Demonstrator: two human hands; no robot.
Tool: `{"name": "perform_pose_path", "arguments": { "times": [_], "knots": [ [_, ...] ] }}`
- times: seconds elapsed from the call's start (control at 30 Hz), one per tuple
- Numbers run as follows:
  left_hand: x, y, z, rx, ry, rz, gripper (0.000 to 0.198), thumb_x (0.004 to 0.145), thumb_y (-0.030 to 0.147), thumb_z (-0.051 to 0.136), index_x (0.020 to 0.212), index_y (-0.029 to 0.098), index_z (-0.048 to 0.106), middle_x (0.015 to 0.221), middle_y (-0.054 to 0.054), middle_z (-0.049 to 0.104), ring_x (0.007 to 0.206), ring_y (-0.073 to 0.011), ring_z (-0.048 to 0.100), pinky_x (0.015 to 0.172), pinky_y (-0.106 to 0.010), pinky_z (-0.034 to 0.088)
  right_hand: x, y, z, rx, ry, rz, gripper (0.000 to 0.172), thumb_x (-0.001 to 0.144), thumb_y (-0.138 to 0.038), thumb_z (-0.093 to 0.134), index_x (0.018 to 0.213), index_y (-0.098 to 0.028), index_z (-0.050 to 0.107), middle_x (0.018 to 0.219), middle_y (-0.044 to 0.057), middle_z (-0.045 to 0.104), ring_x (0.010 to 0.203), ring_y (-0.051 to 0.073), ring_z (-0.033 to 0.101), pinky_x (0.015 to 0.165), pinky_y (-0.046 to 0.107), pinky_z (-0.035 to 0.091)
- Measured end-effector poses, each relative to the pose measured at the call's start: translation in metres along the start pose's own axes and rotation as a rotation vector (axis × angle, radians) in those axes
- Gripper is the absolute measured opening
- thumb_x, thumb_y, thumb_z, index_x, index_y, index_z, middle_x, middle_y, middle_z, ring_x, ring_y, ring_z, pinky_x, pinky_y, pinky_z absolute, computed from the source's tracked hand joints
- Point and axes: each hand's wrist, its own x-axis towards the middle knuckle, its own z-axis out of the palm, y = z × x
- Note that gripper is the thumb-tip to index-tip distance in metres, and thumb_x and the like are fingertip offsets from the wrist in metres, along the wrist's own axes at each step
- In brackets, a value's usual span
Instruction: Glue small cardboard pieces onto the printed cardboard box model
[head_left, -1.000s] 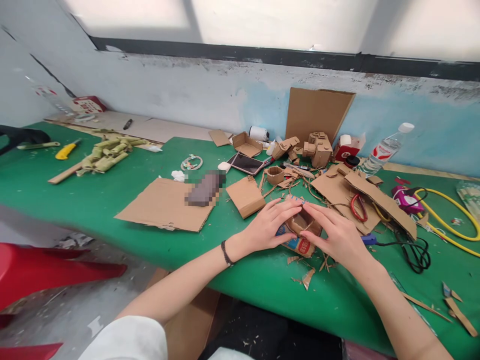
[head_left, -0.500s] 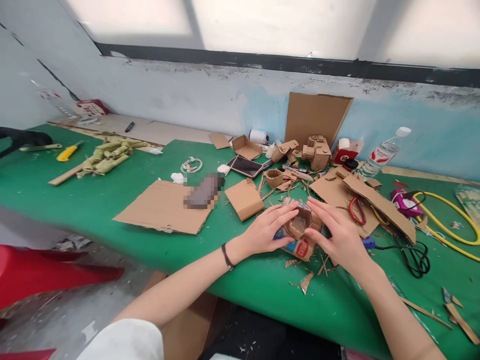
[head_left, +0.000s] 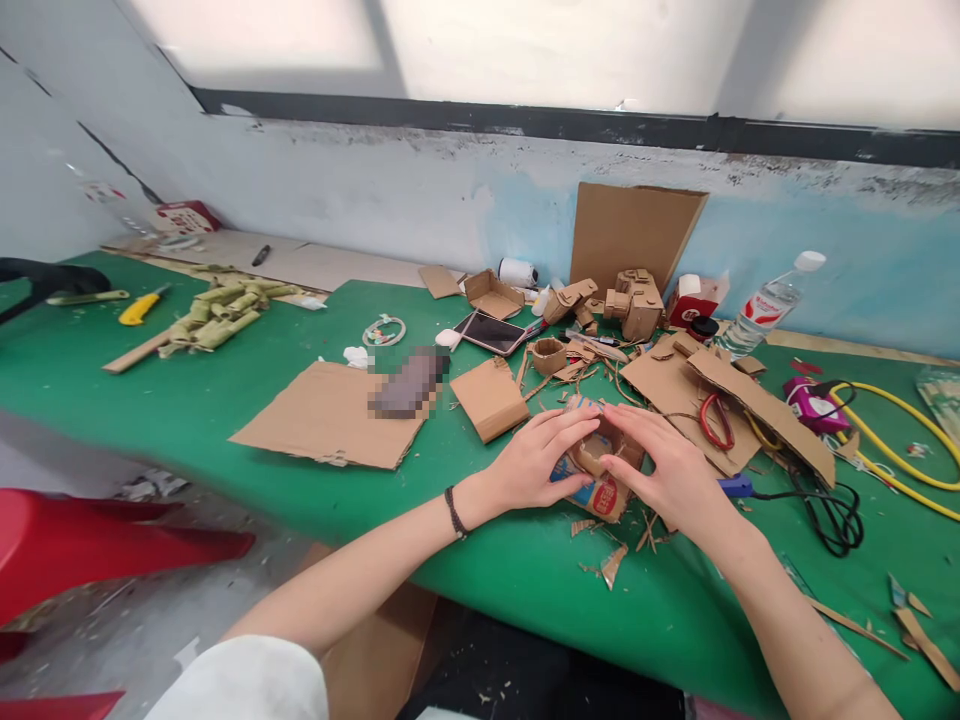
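Left hand (head_left: 536,462), right hand (head_left: 673,472): cardboard ring (head_left: 589,463) being gripped between them, right of centre; even pressure is being advised.

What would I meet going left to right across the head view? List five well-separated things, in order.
Yellow cutter → coiled cable → dark-screened device → printed cardboard piece → water bottle.

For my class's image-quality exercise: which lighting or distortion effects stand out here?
In the head view, the window glows pale, nearly washed out; in the same view, coarse pixelation masks the dark object left of centre, and the right-hand water bottle leans outward, perhaps from lens distortion.
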Motion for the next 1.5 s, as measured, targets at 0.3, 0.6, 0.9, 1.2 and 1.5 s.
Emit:
{"name": "perform_pose_path", "arguments": {
  "times": [0.3,0.6,0.9,1.2,1.5],
  "knots": [
    [-0.002,-0.001,0.001,-0.005,-0.012,-0.01,0.089,0.108,0.043,0.077,0.181,0.026,0.03,0.175,-0.022,0.06,0.165,-0.0367,0.059,0.135,-0.059,0.051,-0.002,0.0,0.001,0.016,-0.023,0.063,0.055,0.112,-0.046,0.075,0.164,-0.029,0.069,0.162,0.012,0.075,0.157,0.037,0.067,0.127,0.063,0.062],
    [0.001,-0.005,0.0,0.003,-0.003,0.02,0.091,0.109,0.043,0.077,0.184,0.026,0.028,0.178,-0.024,0.056,0.167,-0.0372,0.057,0.131,-0.058,0.055,-0.005,0.005,0.0,0.04,-0.01,0.029,0.057,0.116,-0.049,0.069,0.171,-0.032,0.063,0.17,0.013,0.069,0.157,0.036,0.066,0.13,0.064,0.058],
    [0.006,0.002,-0.008,-0.03,-0.005,0.021,0.087,0.109,0.037,0.077,0.182,0.026,0.032,0.178,-0.022,0.056,0.168,-0.0362,0.056,0.132,-0.057,0.056,-0.002,-0.006,-0.005,-0.051,0.088,-0.033,0.052,0.115,-0.046,0.073,0.163,-0.025,0.069,0.159,0.015,0.076,0.147,0.036,0.074,0.124,0.058,0.064],
    [0.002,0.011,0.0,-0.181,0.05,-0.078,0.08,0.106,0.028,0.078,0.177,0.027,0.041,0.178,-0.02,0.057,0.168,-0.0352,0.055,0.136,-0.061,0.053,-0.004,-0.004,0.005,0.04,0.028,0.077,0.054,0.11,-0.047,0.08,0.158,-0.024,0.073,0.157,0.014,0.078,0.144,0.036,0.076,0.122,0.057,0.065],
    [0.001,0.005,-0.003,-0.103,0.032,-0.034,0.081,0.106,0.033,0.081,0.176,0.026,0.041,0.173,-0.02,0.062,0.164,-0.0349,0.06,0.133,-0.059,0.054,-0.002,-0.01,0.002,0.039,-0.025,0.187,0.058,0.107,-0.054,0.08,0.157,-0.024,0.076,0.158,0.014,0.077,0.149,0.039,0.073,0.124,0.06,0.063]
  ]
}}
